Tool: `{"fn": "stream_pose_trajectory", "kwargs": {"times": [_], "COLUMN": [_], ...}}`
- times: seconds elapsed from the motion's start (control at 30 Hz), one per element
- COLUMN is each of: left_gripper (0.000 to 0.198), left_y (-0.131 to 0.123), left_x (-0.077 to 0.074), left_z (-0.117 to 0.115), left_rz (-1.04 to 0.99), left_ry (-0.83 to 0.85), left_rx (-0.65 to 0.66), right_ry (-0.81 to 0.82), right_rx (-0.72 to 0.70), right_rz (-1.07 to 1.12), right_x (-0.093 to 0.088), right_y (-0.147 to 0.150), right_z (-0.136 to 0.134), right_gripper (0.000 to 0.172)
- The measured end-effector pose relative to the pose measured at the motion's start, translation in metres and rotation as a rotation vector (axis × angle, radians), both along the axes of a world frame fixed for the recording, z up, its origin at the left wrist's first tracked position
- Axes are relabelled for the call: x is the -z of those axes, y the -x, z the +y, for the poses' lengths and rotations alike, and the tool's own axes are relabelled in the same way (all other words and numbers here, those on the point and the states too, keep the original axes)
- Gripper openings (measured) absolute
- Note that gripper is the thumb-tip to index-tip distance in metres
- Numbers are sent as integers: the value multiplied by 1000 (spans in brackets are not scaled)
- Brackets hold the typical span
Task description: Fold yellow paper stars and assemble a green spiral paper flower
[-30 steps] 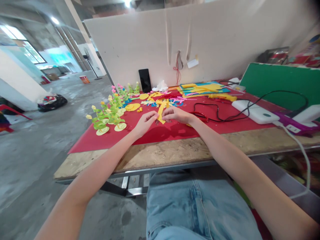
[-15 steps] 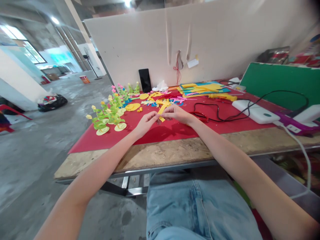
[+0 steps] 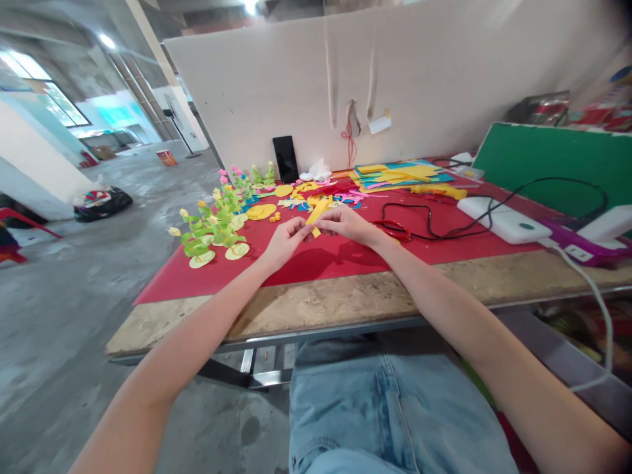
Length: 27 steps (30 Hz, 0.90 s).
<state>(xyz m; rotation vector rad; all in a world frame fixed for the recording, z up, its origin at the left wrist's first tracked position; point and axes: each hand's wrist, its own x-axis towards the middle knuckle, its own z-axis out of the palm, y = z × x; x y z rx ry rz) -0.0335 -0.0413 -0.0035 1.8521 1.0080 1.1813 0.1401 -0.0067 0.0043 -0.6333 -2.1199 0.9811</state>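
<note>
Between my two hands is a yellow strip (image 3: pixel 318 210), held slanting above the red table cover (image 3: pixel 276 270). My left hand (image 3: pixel 286 241) pinches its left edge with thumb and fingers. From the other side my right hand (image 3: pixel 345 224) closes its fingertips on the same strip, close to the left ones. Just beyond lie loose yellow, pink and blue scraps (image 3: pixel 340 196). To the left of my hands are yellow discs (image 3: pixel 261 212), small yellow pieces (image 3: pixel 276 216) and several green-stemmed craft flowers (image 3: pixel 217 227) on round pale bases.
A dark phone (image 3: pixel 285 159) leans against the white board (image 3: pixel 257 85). Red-handled scissors (image 3: pixel 392 229) lie right of my hands, near a black cable (image 3: pixel 429 227). A yellow glue gun (image 3: pixel 439 191), a white power strip (image 3: pixel 503 220) and stacked coloured sheets (image 3: pixel 395 173) are farther right.
The yellow strip has turned slightly in my fingers and its lower end shows less. Both hands stay in nearly the same place, still pinching it.
</note>
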Motion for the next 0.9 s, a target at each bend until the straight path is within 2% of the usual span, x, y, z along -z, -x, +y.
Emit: {"fn": "stream_pose_trajectory", "kwargs": {"times": [0.07,0.13,0.2,0.27,0.33,0.43,0.5,0.67,0.8,0.9], "left_gripper": [33,33,33,32,32,28,25,23,24,24], "left_y": [2,5,8,9,9,8,8,10,8,6], "left_x": [-2,-4,-4,-3,-1,1,2,-1,-4,-3], "left_z": [1,1,1,0,-1,1,3,7,5,5], "left_rz": [13,63,155,254,307,312,273,91,20,-41], "left_ry": [1,-2,-10,-16,-22,-57,-68,-10,22,34], "left_rx": [-5,13,55,99,124,105,70,-3,-21,-18], "right_ry": [-21,-105,-244,-350,-340,-176,-90,32,169,215], "right_rx": [75,222,367,411,324,134,66,37,-67,-147], "right_rz": [25,97,171,188,104,-117,-200,-123,-118,-177], "right_x": [-1,-4,-7,-11,-13,-12,-11,-16,-17,-16], "right_y": [1,1,-1,-4,-9,-17,-21,-24,-25,-26], "right_z": [-3,-5,-5,-3,0,5,7,2,1,1], "right_gripper": [45,51,44,28,24,33,40,44,34,29]}}
